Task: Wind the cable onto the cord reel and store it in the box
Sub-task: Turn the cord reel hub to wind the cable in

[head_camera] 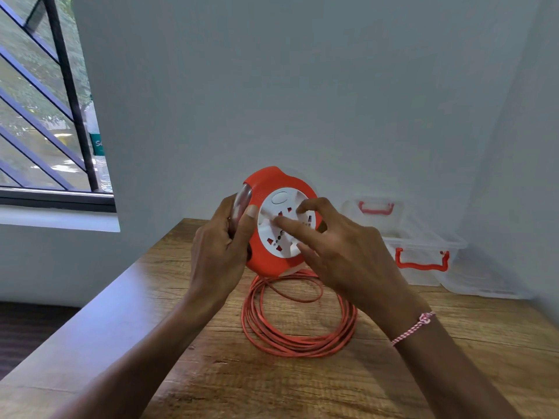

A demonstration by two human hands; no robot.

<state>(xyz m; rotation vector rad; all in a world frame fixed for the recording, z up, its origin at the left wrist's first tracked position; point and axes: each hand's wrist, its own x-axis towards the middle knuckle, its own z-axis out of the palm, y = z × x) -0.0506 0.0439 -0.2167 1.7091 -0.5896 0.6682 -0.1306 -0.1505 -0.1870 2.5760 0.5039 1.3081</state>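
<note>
The cord reel (272, 182) is round, orange, with a white socket face, and is held upright above the table. My left hand (220, 249) grips its left edge, thumb on the front rim. My right hand (338, 246) rests on the white socket disc with its fingers spread, fingertips pressing the face. The orange cable (296, 325) hangs from the reel's underside and lies in loose coils on the wooden table (272, 382) below my hands. The clear plastic box (423, 255) with red handles stands at the back right against the wall, its lid open and leaning back.
A grey wall runs close behind the table and along its right side. A barred window (45, 116) is at the left. The table's left edge drops to a dark floor (27, 331). A clear tray or lid (484, 282) lies right of the box.
</note>
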